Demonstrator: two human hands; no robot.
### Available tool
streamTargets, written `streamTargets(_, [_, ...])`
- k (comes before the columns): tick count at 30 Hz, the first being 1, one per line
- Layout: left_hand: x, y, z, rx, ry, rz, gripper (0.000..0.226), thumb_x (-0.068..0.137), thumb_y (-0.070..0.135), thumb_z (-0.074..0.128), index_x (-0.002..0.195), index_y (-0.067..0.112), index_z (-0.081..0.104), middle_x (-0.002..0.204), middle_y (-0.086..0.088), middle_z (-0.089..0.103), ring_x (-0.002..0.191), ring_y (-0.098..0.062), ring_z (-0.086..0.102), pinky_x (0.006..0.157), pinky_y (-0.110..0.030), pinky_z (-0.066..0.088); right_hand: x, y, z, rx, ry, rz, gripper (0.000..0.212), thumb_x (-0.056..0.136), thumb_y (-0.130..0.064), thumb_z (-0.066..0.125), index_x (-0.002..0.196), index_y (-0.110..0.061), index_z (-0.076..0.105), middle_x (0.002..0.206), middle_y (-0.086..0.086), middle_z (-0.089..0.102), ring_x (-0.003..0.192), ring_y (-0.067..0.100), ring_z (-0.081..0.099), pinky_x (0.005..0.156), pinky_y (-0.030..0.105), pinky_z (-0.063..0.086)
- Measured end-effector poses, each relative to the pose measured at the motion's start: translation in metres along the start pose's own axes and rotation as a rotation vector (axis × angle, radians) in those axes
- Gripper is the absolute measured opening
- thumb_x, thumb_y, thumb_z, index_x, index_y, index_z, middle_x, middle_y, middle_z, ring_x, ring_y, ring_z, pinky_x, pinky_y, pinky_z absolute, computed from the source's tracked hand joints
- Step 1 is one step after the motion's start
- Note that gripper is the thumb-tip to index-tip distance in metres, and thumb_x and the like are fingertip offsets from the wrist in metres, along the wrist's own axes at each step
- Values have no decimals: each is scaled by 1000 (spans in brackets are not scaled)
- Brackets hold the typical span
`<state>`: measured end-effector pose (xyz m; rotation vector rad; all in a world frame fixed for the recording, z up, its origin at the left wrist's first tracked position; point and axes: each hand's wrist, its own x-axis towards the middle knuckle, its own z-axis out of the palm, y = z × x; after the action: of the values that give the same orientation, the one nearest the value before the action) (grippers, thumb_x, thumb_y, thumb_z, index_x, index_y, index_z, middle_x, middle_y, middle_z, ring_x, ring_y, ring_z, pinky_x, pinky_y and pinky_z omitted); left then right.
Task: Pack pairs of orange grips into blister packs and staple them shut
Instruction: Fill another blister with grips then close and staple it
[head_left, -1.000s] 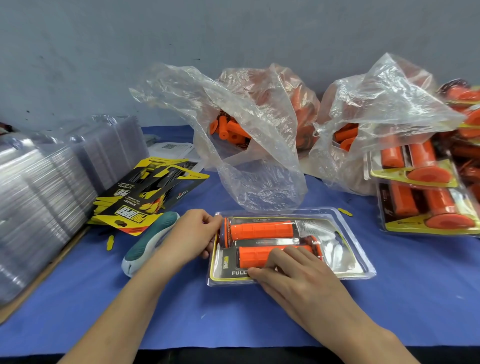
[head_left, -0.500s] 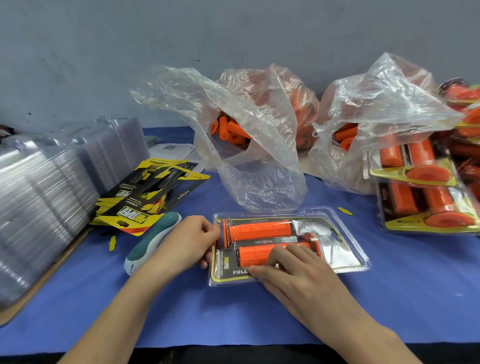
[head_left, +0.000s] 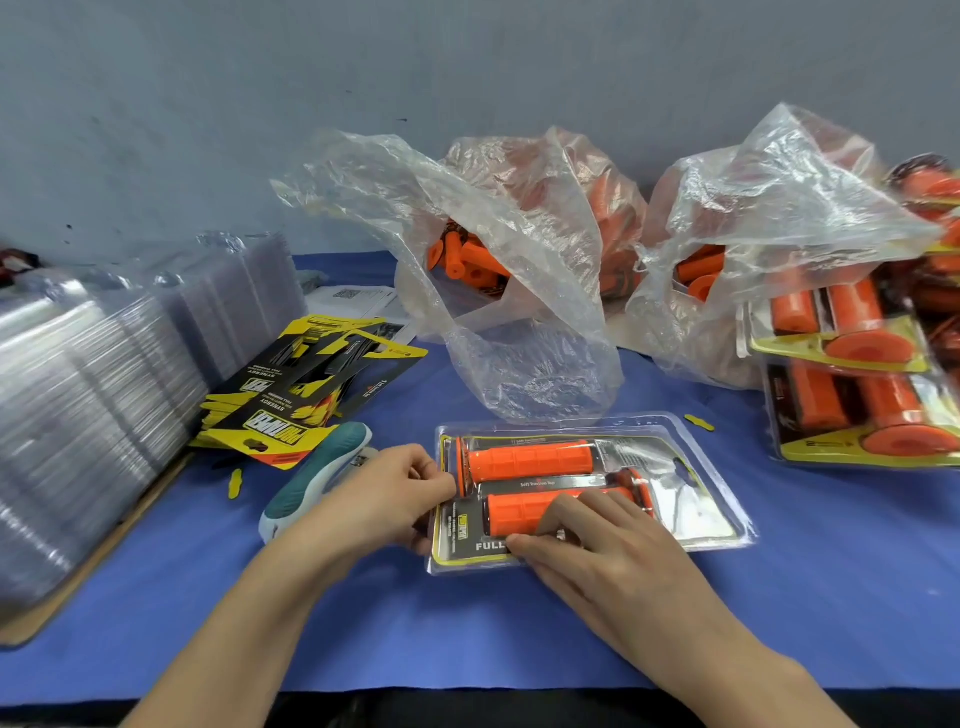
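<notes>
A clear blister pack (head_left: 717, 514) lies on the blue table in front of me with two orange grips inside, the far grip (head_left: 530, 460) and the near grip (head_left: 519, 512), over a black and yellow card. My left hand (head_left: 384, 501) pinches the pack's left edge with curled fingers. My right hand (head_left: 602, 551) lies flat on the pack, its straight fingers pressing on the near grip and the front edge. A teal and white stapler (head_left: 317, 475) lies just left of my left hand.
Stacks of empty clear blisters (head_left: 78, 405) fill the left side, with a pile of black and yellow cards (head_left: 301, 395) beside them. Two plastic bags of loose orange grips (head_left: 498, 275) (head_left: 748, 260) stand behind. Filled packs (head_left: 857, 384) are heaped at the right.
The pack has shifted slightly under my hands. Both hands keep nearly the same hold on it.
</notes>
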<state>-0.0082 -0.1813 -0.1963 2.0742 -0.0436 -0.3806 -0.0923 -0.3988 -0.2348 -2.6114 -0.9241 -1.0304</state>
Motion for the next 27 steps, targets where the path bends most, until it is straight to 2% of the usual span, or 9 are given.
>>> streamTargets(3, [0,4,-1,-147,-89,-68,19,95,22,56,96,5,63,82,-12,76,72,-21,73,55,-26,55,2,0,0,28,26,19,14,95,-22,60,99,-24,73,86,-5,59,70,19,54,66,29,45])
streamTargets(6, [4,4,0,-153,-89,-90,33,96,26,50,94,-2,68,87,-22,74,70,-24,68,56,-28,55,1,-1,1,51,33,13,14,94,-21,61,99,-24,74,86,-5,59,69,19,53,66,29,46])
streamTargets(10, [7,4,-6,-14,-56,-47,29,98,28,56,82,5,64,79,-20,73,61,-21,64,50,-24,53,-1,0,3,37,25,-3,12,95,-21,63,102,-25,72,88,-6,58,71,18,51,67,30,45])
streamTargets(13, [8,5,-9,174,41,45,23,94,27,61,79,10,61,64,-5,72,54,-16,66,48,-25,51,-2,0,6,16,19,-39,13,93,-20,66,105,-25,68,90,-5,56,73,18,50,66,32,45])
streamTargets(16, [5,9,-5,431,176,169,26,91,28,58,71,11,57,57,1,70,49,-12,67,51,-28,56,-3,1,8,10,13,-46,15,93,-19,66,107,-25,65,92,-5,55,74,18,49,66,33,45])
streamTargets(18, [3,9,-3,499,208,185,32,93,30,54,67,11,54,56,0,69,46,-10,66,54,-29,58,-3,1,8,3,10,-43,14,94,-19,64,108,-25,65,92,-5,54,74,18,49,66,32,44])
streamTargets(19, [3,9,-1,510,196,171,35,95,32,51,67,11,54,56,-2,69,44,-10,65,50,-25,55,-3,1,7,0,9,-37,13,95,-20,63,107,-24,66,92,-5,54,74,18,49,67,32,44])
streamTargets(22, [2,4,2,388,95,86,43,100,36,42,68,10,54,53,-6,68,39,-17,61,38,-17,41,-3,1,6,7,4,-20,12,94,-20,64,105,-24,68,91,-5,56,73,18,50,67,31,43])
streamTargets(27, [0,-4,-2,132,-44,1,32,98,30,45,78,8,57,57,-8,69,42,-15,57,38,-22,43,-3,2,5,19,-6,-22,14,92,-20,67,105,-25,69,92,-7,56,74,16,49,68,28,42])
